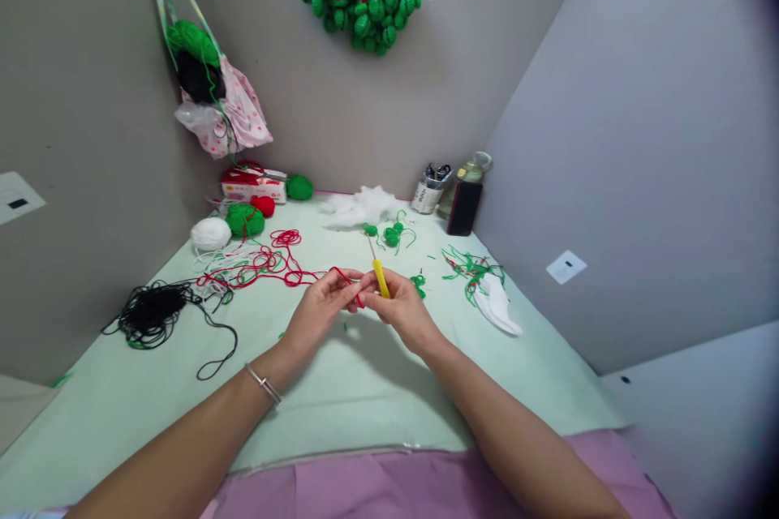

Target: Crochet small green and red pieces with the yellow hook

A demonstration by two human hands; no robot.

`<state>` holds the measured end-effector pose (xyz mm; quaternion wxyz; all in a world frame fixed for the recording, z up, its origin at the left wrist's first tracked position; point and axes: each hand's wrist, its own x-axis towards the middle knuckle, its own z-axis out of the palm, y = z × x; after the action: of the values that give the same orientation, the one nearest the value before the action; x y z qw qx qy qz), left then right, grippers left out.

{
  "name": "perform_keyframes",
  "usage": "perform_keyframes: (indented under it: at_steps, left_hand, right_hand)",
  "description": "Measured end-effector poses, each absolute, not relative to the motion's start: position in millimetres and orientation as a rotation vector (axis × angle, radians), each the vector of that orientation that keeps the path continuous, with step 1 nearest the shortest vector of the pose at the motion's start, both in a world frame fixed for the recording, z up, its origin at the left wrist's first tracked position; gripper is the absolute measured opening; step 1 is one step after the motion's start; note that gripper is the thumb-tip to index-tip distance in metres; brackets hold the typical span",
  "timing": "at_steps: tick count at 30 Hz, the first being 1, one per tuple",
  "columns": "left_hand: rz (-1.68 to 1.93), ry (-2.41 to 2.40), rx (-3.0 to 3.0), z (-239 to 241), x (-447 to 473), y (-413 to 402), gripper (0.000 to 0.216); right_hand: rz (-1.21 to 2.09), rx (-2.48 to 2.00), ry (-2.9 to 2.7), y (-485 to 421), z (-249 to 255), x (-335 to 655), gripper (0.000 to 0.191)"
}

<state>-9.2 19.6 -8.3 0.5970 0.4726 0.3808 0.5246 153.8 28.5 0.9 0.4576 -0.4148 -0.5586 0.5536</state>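
Note:
Both my hands meet above the middle of the table. My left hand (330,300) is closed on a strand of red yarn (342,276), which runs back to loose red loops on the table. A crochet hook (380,277) with a yellow handle sits in my right hand (398,308), its thin metal shaft pointing up and away. The red strand's end shows between the fingertips of both hands. Just beyond the hook lie small green crocheted pieces (393,235). Another green piece (418,284) is partly hidden behind my right hand.
Black yarn (152,312), a white yarn ball (210,234) and a green ball (245,220) lie at left. White stuffing (365,207), a pen cup (428,193) and a phone (464,208) stand at the back. Green scraps (471,269) and white cloth (496,304) lie right.

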Motion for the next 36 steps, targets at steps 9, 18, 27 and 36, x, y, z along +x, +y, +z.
perform_keyframes:
  at_steps: [9, 18, 27, 36]
  left_hand:
    - [1.166, 0.801, 0.994, -16.4, -12.6, 23.8, 0.037]
    - [1.101, 0.742, 1.051, -6.7, -17.8, 24.4, 0.037]
    - [1.078, 0.781, 1.136, -2.9, -21.6, 28.8, 0.038]
    - [1.233, 0.883, 1.224, -8.7, -21.1, 28.7, 0.030]
  right_hand:
    - [1.216, -1.001, -1.492, 20.7, 3.5, 151.4, 0.024]
    - [1.180, -1.014, -1.439, 22.9, 3.4, 152.7, 0.026]
    - [1.454, -1.001, -1.350, 27.2, 14.1, 162.2, 0.037]
    - [1.345, -1.077, -1.305, 31.3, 11.8, 165.1, 0.029]
